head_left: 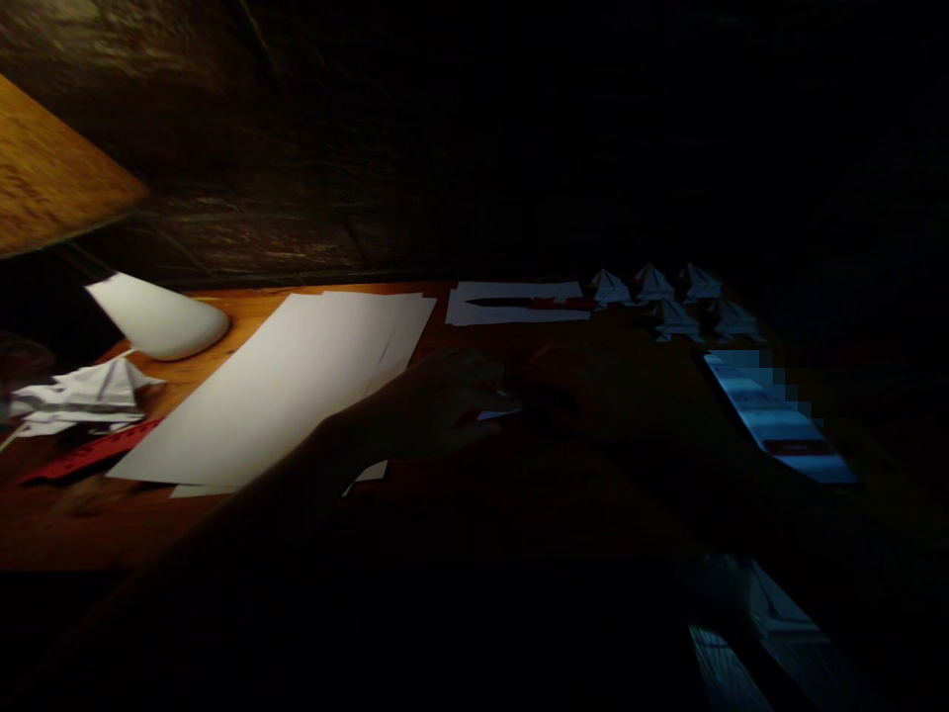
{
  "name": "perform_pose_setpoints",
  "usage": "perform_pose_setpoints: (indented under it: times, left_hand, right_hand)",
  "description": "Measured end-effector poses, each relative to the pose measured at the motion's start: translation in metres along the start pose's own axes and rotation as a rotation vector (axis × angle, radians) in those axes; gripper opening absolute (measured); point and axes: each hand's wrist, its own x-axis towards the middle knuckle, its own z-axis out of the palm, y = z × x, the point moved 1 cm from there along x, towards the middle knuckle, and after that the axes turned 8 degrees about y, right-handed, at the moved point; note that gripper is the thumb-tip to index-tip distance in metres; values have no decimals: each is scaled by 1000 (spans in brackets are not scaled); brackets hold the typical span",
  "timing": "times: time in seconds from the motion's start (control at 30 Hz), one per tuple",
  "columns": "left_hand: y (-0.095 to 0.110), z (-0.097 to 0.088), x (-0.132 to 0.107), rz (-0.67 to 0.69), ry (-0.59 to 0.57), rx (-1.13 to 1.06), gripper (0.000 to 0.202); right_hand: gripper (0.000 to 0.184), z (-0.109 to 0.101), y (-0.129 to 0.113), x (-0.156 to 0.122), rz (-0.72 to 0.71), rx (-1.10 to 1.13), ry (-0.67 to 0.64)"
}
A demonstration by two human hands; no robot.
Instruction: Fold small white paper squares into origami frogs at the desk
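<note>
The scene is very dark. My left hand (434, 405) lies on the wooden table (244, 307) at the right edge of a stack of white paper sheets (289, 386), its fingers bent over a small white paper piece (500, 408). My right hand (585, 386) rests close to it on the right, in deep shadow; its fingers meet the same small piece, but their grip is too dark to read.
Several folded paper figures (667, 297) stand at the back right. A lit phone screen (778, 420) lies to the right. A white sheet with a knife (519, 302) lies behind. At left are a lamp base (159, 316), crumpled folded paper (81, 396) and a red ruler (89, 453).
</note>
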Motion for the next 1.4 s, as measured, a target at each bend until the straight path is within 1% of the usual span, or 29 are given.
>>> perform_pose_setpoints:
  times: [0.17, 0.33, 0.53, 0.63, 0.8, 0.93, 1.13, 1.33, 1.4]
  left_hand:
    - [0, -1, 1, 1, -28, 30, 31]
    - [1, 0, 0, 28, -24, 55, 36]
    - [1, 1, -1, 22, -49, 34, 37]
    - [-1, 0, -2, 30, -42, -3, 37]
    - [-4, -4, -3, -18, -19, -94, 30]
    - [-6, -8, -3, -49, -17, -115, 21]
    - [-5, -10, -4, -25, -22, -78, 14]
    - [-3, -14, -4, 30, 9, -62, 20]
    - [-4, -14, -4, 41, 3, -69, 20]
  right_hand:
    - [49, 3, 3, 0, -15, -18, -12]
    - [49, 7, 8, -1, -96, -39, -12]
    - [39, 3, 1, 0, -34, -39, -23]
    - [38, 3, 1, 1, -28, -40, -27]
    - [32, 5, 3, 3, -24, -31, -28]
    - [30, 6, 2, 4, -2, -25, -30]
    - [29, 6, 2, 4, -37, -38, -24]
    - [28, 5, 0, 4, -8, -43, -31]
    - [28, 5, 0, 5, -4, -42, -34]
